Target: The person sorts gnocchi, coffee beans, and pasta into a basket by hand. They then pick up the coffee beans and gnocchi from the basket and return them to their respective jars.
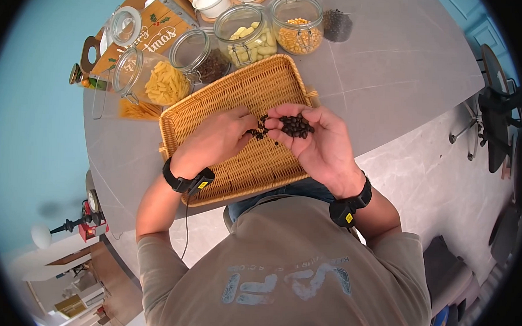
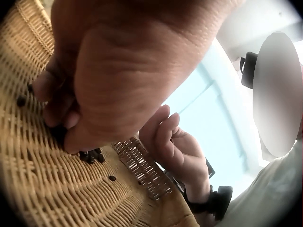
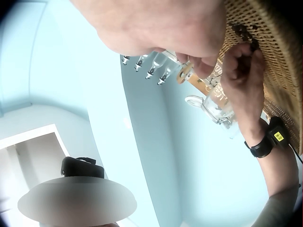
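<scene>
Left hand [image 1: 220,135] pinching dark beans [image 2: 91,157] in wicker basket [image 1: 272,169], right hand [image 1: 329,144] cupped round more, pasta-filled jar [image 1: 137,79] alongside

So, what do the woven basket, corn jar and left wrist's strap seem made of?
Woven basket: probably rattan, faintly satiny; golden strands interlace.
Corn jar: likely glass, clear and glossy; kernels show through, highlights line its rim.
Left wrist's strap: perhaps rubber or fabric; it looks dull black, texture indistinct.

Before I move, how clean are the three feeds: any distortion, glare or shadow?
Head: fisheye distortion and black borders, yet the dark beans look distinct; left wrist: nearest fingers shadowed, upper right overbright; right wrist: glass jar pale and washed out.
</scene>
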`<state>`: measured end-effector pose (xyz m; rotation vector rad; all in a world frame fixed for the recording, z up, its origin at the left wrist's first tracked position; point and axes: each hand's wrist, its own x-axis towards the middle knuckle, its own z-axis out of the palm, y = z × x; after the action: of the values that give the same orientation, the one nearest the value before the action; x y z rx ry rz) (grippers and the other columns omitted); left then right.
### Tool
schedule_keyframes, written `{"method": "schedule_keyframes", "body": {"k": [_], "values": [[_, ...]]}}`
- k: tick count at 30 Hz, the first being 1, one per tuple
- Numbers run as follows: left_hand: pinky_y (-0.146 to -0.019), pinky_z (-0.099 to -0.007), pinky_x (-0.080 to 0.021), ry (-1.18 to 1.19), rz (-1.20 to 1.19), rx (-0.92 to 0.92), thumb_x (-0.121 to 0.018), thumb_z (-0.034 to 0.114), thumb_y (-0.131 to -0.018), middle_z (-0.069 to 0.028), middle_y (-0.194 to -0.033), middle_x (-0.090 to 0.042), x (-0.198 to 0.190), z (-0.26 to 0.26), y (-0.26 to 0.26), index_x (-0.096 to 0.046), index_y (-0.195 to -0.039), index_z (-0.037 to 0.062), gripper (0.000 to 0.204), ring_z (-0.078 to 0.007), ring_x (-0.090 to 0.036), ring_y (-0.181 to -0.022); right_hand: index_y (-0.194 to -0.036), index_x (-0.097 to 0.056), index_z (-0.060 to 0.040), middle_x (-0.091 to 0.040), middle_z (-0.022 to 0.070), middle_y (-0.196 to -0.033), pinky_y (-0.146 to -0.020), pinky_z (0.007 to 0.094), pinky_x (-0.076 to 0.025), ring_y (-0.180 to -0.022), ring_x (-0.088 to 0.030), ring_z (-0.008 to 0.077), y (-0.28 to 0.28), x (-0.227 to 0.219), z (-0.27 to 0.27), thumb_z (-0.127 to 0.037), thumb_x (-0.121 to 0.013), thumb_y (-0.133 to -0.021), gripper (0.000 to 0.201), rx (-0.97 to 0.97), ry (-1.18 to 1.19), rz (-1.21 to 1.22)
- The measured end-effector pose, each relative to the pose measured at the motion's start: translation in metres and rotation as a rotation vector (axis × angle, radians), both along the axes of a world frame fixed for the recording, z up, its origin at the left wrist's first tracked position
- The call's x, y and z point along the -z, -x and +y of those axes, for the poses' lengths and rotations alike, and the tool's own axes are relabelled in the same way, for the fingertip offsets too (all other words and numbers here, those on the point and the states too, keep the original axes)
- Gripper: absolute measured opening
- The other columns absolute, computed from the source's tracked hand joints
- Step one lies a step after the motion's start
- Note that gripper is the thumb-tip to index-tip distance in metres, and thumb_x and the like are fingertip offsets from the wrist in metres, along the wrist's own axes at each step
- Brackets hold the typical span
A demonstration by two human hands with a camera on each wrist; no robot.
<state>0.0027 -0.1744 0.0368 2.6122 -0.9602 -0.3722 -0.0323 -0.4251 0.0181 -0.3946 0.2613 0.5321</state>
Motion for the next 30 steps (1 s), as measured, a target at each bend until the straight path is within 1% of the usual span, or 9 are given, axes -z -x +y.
{"method": "schedule_keyframes", "body": {"k": [5, 11, 14, 17, 20, 23, 26, 29, 30], "values": [[-0.079, -0.0506, -0.057, -0.041, -0.007, 0.012, -0.077, 0.009, -0.091, -0.0151, -0.099, -0.068, -0.002, -0.002, -0.001, -0.073, -0.109, 0.0048, 0.019, -0.0401, -0.07, -0.095, -0.122, -0.068, 0.0129, -0.071, 0.0247, -0.126, -0.112, 0.0484, -0.057, -0.118, -0.07, 0.0354, 0.002, 0.005, 0.001, -0.016, -0.042, -0.11, 0.041, -0.021, -0.006, -0.012], [-0.076, -0.0515, -0.057, -0.058, -0.069, 0.017, -0.077, 0.01, -0.09, -0.0152, -0.092, -0.068, 0.002, -0.003, 0.0, -0.07, -0.102, 0.0042, 0.015, -0.0404, -0.071, -0.088, -0.12, -0.069, 0.0121, -0.072, 0.0242, -0.125, -0.111, 0.0479, -0.057, -0.118, -0.07, 0.0345, 0.003, 0.006, 0.002, -0.017, -0.043, -0.111, 0.04, -0.026, -0.002, -0.005], [-0.075, -0.0495, -0.057, -0.007, -0.012, 0.008, -0.076, 0.01, -0.091, -0.0172, -0.096, -0.07, 0.003, 0.002, -0.003, -0.071, -0.102, 0.0021, 0.015, -0.0417, -0.07, -0.089, -0.12, -0.07, 0.0116, -0.072, 0.0234, -0.124, -0.11, 0.0481, -0.058, -0.117, -0.07, 0.0339, 0.003, 0.006, 0.002, -0.017, -0.043, -0.111, 0.04, -0.033, -0.001, -0.008], [-0.072, -0.0412, -0.057, 0.122, 0.003, -0.046, -0.076, 0.007, -0.095, -0.0128, -0.096, -0.073, 0.002, 0.013, -0.011, -0.072, -0.104, -0.0004, 0.012, -0.0318, -0.073, -0.084, -0.12, -0.07, 0.0108, -0.072, 0.0224, -0.122, -0.11, 0.048, -0.058, -0.115, -0.07, 0.0329, 0.004, 0.006, 0.004, -0.017, -0.041, -0.112, 0.041, -0.047, 0.009, -0.018], [-0.072, -0.0352, -0.057, 0.307, 0.243, -0.309, -0.074, 0.002, -0.097, -0.0122, -0.089, -0.075, -0.002, 0.024, -0.013, -0.073, -0.103, -0.0009, 0.007, -0.0245, -0.072, -0.079, -0.12, -0.07, 0.0101, -0.072, 0.0215, -0.121, -0.109, 0.0473, -0.058, -0.114, -0.07, 0.0317, 0.005, 0.006, 0.008, -0.018, -0.04, -0.113, 0.042, -0.069, 0.008, -0.009], [-0.07, -0.0265, -0.054, 0.377, 0.486, -0.513, -0.074, 0.002, -0.101, -0.0043, -0.088, -0.074, -0.012, 0.029, -0.015, -0.074, -0.106, -0.0008, 0.006, -0.0102, -0.067, -0.078, -0.12, -0.069, 0.0099, -0.072, 0.0209, -0.12, -0.108, 0.0466, -0.059, -0.114, -0.07, 0.031, 0.006, 0.007, 0.013, -0.019, -0.039, -0.114, 0.042, -0.09, 0.008, -0.006], [-0.072, -0.0233, -0.054, 0.485, 0.576, -0.565, -0.071, -0.004, -0.102, -0.0028, -0.104, -0.073, -0.012, 0.034, -0.016, -0.073, -0.103, -0.0016, 0.003, -0.0086, -0.067, -0.082, -0.12, -0.069, 0.0097, -0.072, 0.0204, -0.121, -0.107, 0.0461, -0.059, -0.114, -0.07, 0.0306, 0.006, 0.008, 0.017, -0.02, -0.039, -0.115, 0.042, -0.103, 0.021, -0.007], [-0.07, -0.0236, -0.051, 0.599, 0.541, -0.555, -0.075, 0.001, -0.099, -0.0002, -0.098, -0.072, -0.006, 0.038, -0.014, -0.073, -0.103, 0.0, 0.005, -0.007, -0.064, -0.081, -0.121, -0.069, 0.0097, -0.072, 0.02, -0.121, -0.107, 0.0459, -0.059, -0.114, -0.07, 0.0303, 0.007, 0.007, 0.02, -0.02, -0.039, -0.115, 0.043, -0.11, 0.033, 0.009], [-0.07, -0.0241, -0.051, 0.607, 0.462, -0.497, -0.075, 0.001, -0.098, 0.0001, -0.099, -0.071, -0.007, 0.037, -0.013, -0.073, -0.103, 0.0004, 0.005, -0.0072, -0.064, -0.082, -0.121, -0.069, 0.0097, -0.072, 0.0198, -0.121, -0.107, 0.0458, -0.059, -0.114, -0.07, 0.0301, 0.007, 0.008, 0.022, -0.021, -0.039, -0.115, 0.043, -0.108, 0.03, 0.017]]}}
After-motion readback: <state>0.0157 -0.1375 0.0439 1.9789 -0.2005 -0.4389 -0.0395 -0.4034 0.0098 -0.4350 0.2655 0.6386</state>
